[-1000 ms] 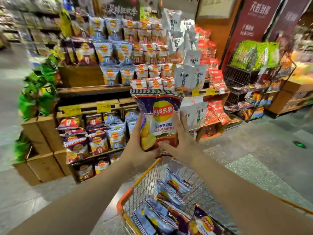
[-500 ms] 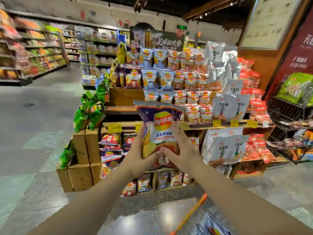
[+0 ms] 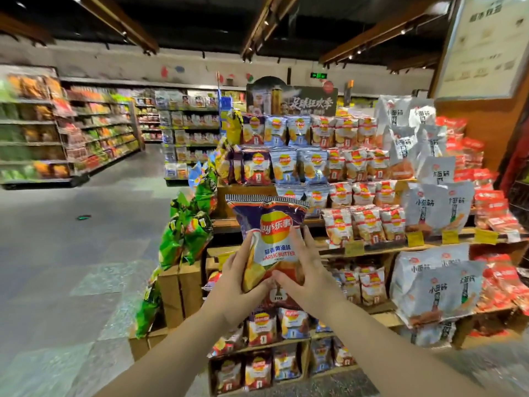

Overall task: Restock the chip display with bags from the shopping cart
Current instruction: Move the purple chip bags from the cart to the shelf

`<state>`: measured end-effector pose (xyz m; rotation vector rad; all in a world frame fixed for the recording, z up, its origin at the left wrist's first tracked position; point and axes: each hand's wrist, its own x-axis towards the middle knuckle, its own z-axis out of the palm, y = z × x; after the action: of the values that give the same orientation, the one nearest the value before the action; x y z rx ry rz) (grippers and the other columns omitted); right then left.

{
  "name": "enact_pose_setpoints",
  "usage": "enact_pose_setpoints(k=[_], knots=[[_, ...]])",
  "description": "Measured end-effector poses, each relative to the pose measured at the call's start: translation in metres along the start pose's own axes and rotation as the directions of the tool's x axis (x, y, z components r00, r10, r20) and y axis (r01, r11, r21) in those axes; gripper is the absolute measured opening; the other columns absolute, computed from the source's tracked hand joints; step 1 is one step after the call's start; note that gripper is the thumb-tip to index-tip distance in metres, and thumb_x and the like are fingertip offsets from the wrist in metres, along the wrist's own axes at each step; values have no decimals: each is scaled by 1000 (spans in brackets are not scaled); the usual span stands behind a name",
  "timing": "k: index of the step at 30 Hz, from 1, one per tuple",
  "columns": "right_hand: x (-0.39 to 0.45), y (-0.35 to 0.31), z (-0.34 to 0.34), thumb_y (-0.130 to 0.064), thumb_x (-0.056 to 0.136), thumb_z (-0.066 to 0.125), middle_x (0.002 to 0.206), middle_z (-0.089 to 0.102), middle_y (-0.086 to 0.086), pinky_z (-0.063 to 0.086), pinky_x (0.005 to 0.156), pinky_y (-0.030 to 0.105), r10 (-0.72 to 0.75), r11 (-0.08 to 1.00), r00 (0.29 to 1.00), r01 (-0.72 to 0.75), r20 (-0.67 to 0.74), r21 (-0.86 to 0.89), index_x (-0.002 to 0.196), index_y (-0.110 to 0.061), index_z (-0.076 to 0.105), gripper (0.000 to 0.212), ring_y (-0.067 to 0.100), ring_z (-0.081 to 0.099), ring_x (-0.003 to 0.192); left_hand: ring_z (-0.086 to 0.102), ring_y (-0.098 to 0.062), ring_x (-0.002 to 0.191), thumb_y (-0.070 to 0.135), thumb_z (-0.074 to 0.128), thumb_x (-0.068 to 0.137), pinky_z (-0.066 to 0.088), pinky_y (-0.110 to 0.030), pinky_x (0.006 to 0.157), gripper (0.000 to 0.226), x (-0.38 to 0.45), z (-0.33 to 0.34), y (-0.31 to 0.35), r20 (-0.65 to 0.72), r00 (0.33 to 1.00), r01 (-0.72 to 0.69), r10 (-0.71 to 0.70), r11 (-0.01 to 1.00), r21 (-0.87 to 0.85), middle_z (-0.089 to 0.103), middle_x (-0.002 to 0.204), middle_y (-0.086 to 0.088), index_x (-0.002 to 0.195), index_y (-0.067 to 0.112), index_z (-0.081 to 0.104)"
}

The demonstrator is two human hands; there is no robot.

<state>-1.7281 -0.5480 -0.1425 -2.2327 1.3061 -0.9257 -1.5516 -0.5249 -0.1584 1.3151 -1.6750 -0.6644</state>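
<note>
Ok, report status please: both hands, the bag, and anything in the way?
Left hand and right hand both grip the purple chip bag, upright. Bag held in front of the chip display, not yet shelved. Nothing between.

- Left hand point(image 3: 233, 285): bare, entering from 7 o'clock.
- Right hand point(image 3: 307, 275): bare, entering from 5 o'clock.
- Both forearms: bare along all that shows.

Grey tiled floor point(image 3: 71, 253), stocked aisle shelves point(image 3: 86, 133), dark ceiling point(image 3: 200, 21).
</note>
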Motion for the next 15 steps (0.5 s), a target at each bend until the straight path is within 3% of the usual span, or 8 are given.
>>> enact_pose_setpoints(k=[3, 6, 15], knots=[[13, 2, 6, -47, 92, 55, 152, -29, -21, 41, 92, 26, 41, 999, 999, -41, 1, 8, 133, -62, -14, 82, 9, 19, 143, 46, -13, 122, 48, 64, 87, 50, -32, 96, 84, 12, -7, -6, 11, 1000, -11, 11, 1000, 13, 23, 145, 11, 115, 86, -6], [27, 4, 8, -47, 92, 56, 153, -30, -18, 44, 95, 29, 49, 999, 999, -49, 12, 14, 130, -65, -15, 82, 13, 22, 143, 47, -12, 119, 47, 62, 88, 50, -29, 93, 84, 24, -10, -11, 26, 1000, -10, 9, 999, 36, 25, 144, 10, 115, 85, -8], [69, 32, 19, -48, 91, 57, 152, -30, -20, 44, 89, 21, 38, 998, 999, -38, -2, 44, 133, -64, -12, 82, 11, 26, 141, 51, -8, 110, 53, 60, 87, 53, -26, 90, 84, 68, -12, -29, 70, 998, -11, 1, 988, 153, 21, 143, 11, 112, 85, -13]])
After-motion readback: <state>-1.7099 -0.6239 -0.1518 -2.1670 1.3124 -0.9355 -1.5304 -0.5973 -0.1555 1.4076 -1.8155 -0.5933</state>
